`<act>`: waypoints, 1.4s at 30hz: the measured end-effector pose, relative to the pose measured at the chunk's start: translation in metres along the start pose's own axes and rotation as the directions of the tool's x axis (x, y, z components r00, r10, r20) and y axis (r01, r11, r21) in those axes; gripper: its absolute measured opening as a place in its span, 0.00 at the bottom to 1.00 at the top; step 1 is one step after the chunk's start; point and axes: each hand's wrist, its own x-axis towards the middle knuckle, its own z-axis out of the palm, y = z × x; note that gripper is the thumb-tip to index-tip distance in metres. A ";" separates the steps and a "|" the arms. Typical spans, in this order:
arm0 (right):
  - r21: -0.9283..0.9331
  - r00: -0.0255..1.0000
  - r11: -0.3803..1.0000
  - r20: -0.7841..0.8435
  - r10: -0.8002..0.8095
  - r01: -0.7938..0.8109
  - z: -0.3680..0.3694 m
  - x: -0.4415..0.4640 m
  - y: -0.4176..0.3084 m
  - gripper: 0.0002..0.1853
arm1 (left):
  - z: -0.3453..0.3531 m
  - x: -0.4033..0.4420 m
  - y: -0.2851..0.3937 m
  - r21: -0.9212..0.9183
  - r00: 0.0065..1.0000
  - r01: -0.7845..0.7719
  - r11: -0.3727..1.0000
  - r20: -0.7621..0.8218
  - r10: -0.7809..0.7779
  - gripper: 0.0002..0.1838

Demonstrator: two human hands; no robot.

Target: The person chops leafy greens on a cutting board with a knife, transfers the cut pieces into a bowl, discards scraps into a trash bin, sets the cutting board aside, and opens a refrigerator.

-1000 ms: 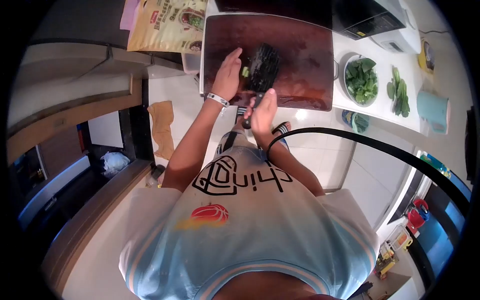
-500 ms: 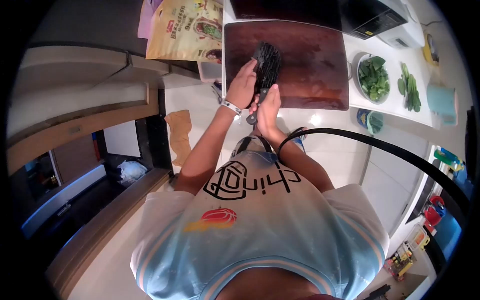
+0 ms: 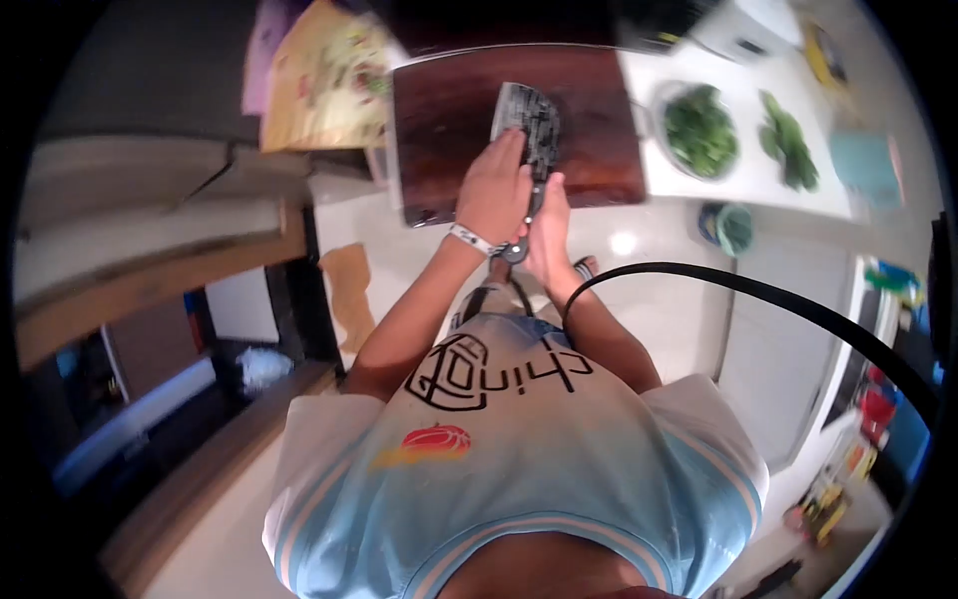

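Evidently, the two hands are close together at the near edge of the board. The right hand is closed around the handle of the cleaver, presumably to control its angle. The left hand, fingers extended, lies against the left part of the blade, a placement that would steady it without gripping. Motion blur prevents confirmation of whether the blade touches the cutting board beneath. The cleaver points to the far side, over the board's middle. To the right, a bowl keeps loose greens contained, within reach; leafy stalks lie farther right on the counter. A printed packet is at far left. Compared with the first frame, the left hand has moved from beside the blade onto it, and the small green piece noted between them is no longer visible.
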 end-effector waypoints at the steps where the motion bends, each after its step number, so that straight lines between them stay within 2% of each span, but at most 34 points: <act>1: -0.050 0.997 0.996 -0.039 -0.070 0.068 0.000 -0.012 -0.022 0.24 | 0.006 0.008 0.018 0.014 0.999 -0.040 0.999 0.017 0.040 0.24; 2: -0.098 0.987 0.987 -0.086 -0.138 0.129 -0.003 -0.020 -0.039 0.24 | 0.013 0.017 0.032 -0.032 0.996 -0.078 0.996 0.033 0.079 0.25; 3: -0.058 0.983 0.983 -0.041 -0.177 0.175 -0.015 -0.023 -0.057 0.23 | 0.021 0.031 0.050 -0.091 0.991 -0.117 0.989 0.053 0.122 0.25; 4: -0.063 0.969 0.973 -0.090 -0.229 0.224 -0.026 -0.025 -0.076 0.23 | 0.030 0.043 0.067 -0.139 0.986 -0.145 0.980 0.065 0.155 0.25; 7: -0.039 0.924 0.938 -0.168 -0.345 0.343 -0.056 -0.022 -0.136 0.24 | 0.067 0.086 0.109 -0.178 0.906 -0.408 0.896 0.046 0.421 0.25; 8: 0.019 0.921 0.924 -0.090 -0.379 0.382 -0.087 0.048 -0.114 0.24 | 0.123 0.111 0.049 -0.214 0.871 -0.464 0.860 0.067 0.486 0.25; 12: -0.123 0.873 0.893 -0.189 -0.450 0.434 -0.118 0.073 -0.162 0.21 | 0.171 0.157 0.050 -0.224 0.830 -0.498 0.838 0.158 0.535 0.26; 14: -0.196 0.853 0.875 -0.209 -0.477 0.442 -0.125 0.084 -0.173 0.20 | 0.185 0.165 0.042 -0.162 0.854 -0.452 0.877 0.208 0.478 0.26; 17: -0.300 0.838 0.862 -0.251 -0.485 0.409 -0.134 0.098 -0.183 0.21 | 0.207 0.170 0.026 -0.021 0.858 -0.469 0.883 0.228 0.461 0.24; 20: -0.417 0.804 0.796 -0.213 -0.555 0.439 -0.154 0.110 -0.185 0.21 | 0.202 0.185 0.027 0.195 0.778 -0.537 0.821 0.491 0.393 0.19; 21: -0.653 0.589 0.477 -0.057 -0.806 0.589 -0.165 0.120 -0.179 0.20 | 0.199 0.186 0.029 0.058 0.889 -0.346 0.937 0.339 0.307 0.18; 22: -0.717 0.500 0.343 0.009 -0.866 0.606 -0.172 0.121 -0.173 0.19 | 0.196 0.182 0.030 -0.118 0.958 -0.146 0.982 0.231 0.170 0.16; 23: -0.771 0.404 0.204 0.075 -0.912 0.603 -0.179 0.122 -0.167 0.18 | 0.194 0.184 0.018 0.004 0.945 -0.272 0.962 0.192 0.266 0.16; 24: -0.719 0.456 0.306 0.016 -0.890 0.624 -0.182 0.121 -0.167 0.18 | 0.190 0.183 0.015 0.051 0.930 -0.361 0.931 0.084 0.357 0.17; 25: -0.657 0.506 0.405 -0.042 -0.862 0.636 -0.186 0.118 -0.166 0.18 | 0.187 0.188 0.011 -0.124 0.950 -0.309 0.943 0.016 0.313 0.17; 26: -0.558 0.586 0.527 -0.088 -0.806 0.641 -0.188 0.108 -0.170 0.18 | 0.190 0.202 0.006 -0.030 0.890 -0.454 0.890 -0.067 0.451 0.15; 28: -0.293 0.758 0.764 -0.161 -0.633 0.576 -0.188 0.092 -0.174 0.18 | 0.203 0.229 -0.018 0.006 0.951 -0.308 0.951 0.004 0.308 0.12; 29: -0.218 0.731 0.741 -0.140 -0.668 0.635 -0.204 0.096 -0.177 0.19 | 0.214 0.238 -0.019 0.075 0.945 -0.326 0.942 0.015 0.326 0.10; 31: -0.216 0.761 0.771 -0.145 -0.633 0.600 -0.194 0.101 -0.160 0.18 | 0.208 0.250 -0.045 0.227 0.934 -0.352 0.908 0.028 0.355 0.09; 32: -0.215 0.764 0.774 -0.146 -0.628 0.595 -0.194 0.097 -0.163 0.18 | 0.209 0.259 -0.051 0.201 0.941 -0.334 0.921 0.009 0.339 0.09; 33: -0.152 0.822 0.835 -0.152 -0.548 0.529 -0.199 0.085 -0.167 0.18 | 0.211 0.266 -0.051 0.198 0.935 -0.349 0.916 0.003 0.355 0.09; 34: -0.119 0.816 0.836 -0.180 -0.549 0.536 -0.208 0.074 -0.168 0.18 | 0.212 0.269 -0.051 0.200 0.930 -0.360 0.911 0.005 0.366 0.08; 37: -0.061 0.795 0.824 -0.229 -0.561 0.564 -0.234 0.003 -0.175 0.17 | 0.205 0.262 -0.024 0.136 0.957 -0.289 0.948 0.067 0.282 0.08; 38: -0.039 0.808 0.841 -0.258 -0.530 0.540 -0.250 -0.008 -0.177 0.17 | 0.203 0.260 -0.020 0.236 0.962 -0.272 0.933 0.083 0.260 0.08; 40: 0.010 0.837 0.877 -0.305 -0.455 0.481 -0.279 -0.028 -0.181 0.16 | 0.210 0.266 -0.065 -0.001 0.981 -0.118 0.993 0.154 0.117 0.09; 42: 0.027 0.834 0.877 -0.327 -0.446 0.479 -0.312 -0.045 -0.187 0.17 | 0.203 0.259 -0.064 0.126 0.976 -0.042 0.991 0.216 0.014 0.11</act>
